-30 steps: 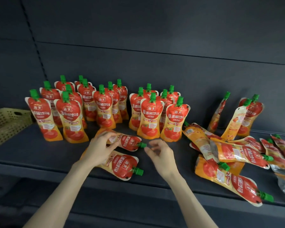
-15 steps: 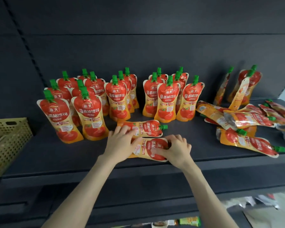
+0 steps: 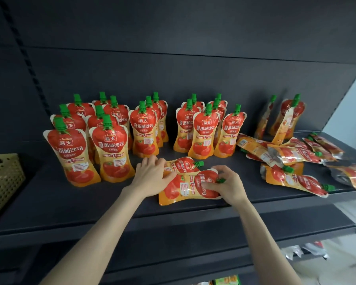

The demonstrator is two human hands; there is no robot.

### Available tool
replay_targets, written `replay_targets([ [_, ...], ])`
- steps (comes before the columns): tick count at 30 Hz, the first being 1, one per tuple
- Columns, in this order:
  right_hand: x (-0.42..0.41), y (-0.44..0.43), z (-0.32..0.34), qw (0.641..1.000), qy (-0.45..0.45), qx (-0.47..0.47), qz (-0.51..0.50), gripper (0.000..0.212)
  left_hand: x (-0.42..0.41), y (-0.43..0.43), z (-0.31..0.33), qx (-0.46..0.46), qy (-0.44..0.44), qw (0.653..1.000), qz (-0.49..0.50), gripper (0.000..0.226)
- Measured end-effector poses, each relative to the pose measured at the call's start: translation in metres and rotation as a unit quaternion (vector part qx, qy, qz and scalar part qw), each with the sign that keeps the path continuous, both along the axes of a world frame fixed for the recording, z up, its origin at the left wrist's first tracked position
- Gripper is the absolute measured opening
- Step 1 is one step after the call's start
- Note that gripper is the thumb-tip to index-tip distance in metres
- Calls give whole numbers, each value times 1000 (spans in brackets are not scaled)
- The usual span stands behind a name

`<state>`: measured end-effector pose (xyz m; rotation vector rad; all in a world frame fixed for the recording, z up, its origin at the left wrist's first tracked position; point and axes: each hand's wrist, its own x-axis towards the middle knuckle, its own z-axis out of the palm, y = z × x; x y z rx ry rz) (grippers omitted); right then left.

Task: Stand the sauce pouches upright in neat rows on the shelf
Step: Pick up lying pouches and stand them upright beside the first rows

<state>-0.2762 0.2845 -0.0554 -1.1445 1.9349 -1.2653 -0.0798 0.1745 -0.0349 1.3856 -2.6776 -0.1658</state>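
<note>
1. Sixteen sauce pouches stand upright on the dark shelf point(image 3: 70, 204). The left group point(image 3: 109, 153) of seven is at ten o'clock from the hands, the middle group point(image 3: 144, 132) of three is at twelve, and the right group point(image 3: 203, 136) of six is at one.
2. Three leaning pouches point(image 3: 290, 116) are tilted against the back wall point(image 3: 193, 68) at two o'clock.
3. A heap point(image 3: 292, 155) of lying pouches sprawls at three o'clock. They overlap, so an exact count cannot be told.
4. Two more pouches lie flat at the front centre, touching each other, with their caps pointing to three o'clock. These are the rear pouch point(image 3: 185, 164) and the near pouch point(image 3: 185, 188).
5. Every pouch is red above and orange below, with a green screw cap and pictured tomatoes. The fronts read 海天 in a red badge and 番茄沙司 in large white characters. The smaller print is too fine to read.
6. The left hand point(image 3: 152, 177) rests on the base ends of the two flat pouches. Its fingers are stretched forward rather than curled round either one.
7. The right hand point(image 3: 228, 184) pinches the near pouch at its green cap point(image 3: 221, 180) with curled fingers.
8. One pale yellow perforated basket point(image 3: 2, 182) sits at nine o'clock, at the shelf's left end.
</note>
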Motion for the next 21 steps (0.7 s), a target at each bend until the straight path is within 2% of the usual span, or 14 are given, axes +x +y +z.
replay_targets([
  [3,-5,1,1,1000,-8,-20,-17,60,-4,-6,5,50,-41,998,9,82],
  [8,-3,2,-10,991,-68,-61,-101,80,-6,-12,8,71,-98,993,16,95],
  [10,1,2,-14,984,-91,-74,-135,90,-3,-14,4,124,-66,990,21,97],
  [12,8,-1,-15,973,-138,-95,-158,90,-1,-12,0,159,3,987,24,93],
  [15,17,-7,-15,961,-201,-123,-145,72,-1,-5,-2,133,64,989,22,80],
  [18,24,-10,-15,953,-239,-137,-127,70,1,-1,-3,119,104,987,34,75],
  [21,27,-11,-1,944,-264,-167,-102,65,6,0,-6,138,197,969,61,72],
])
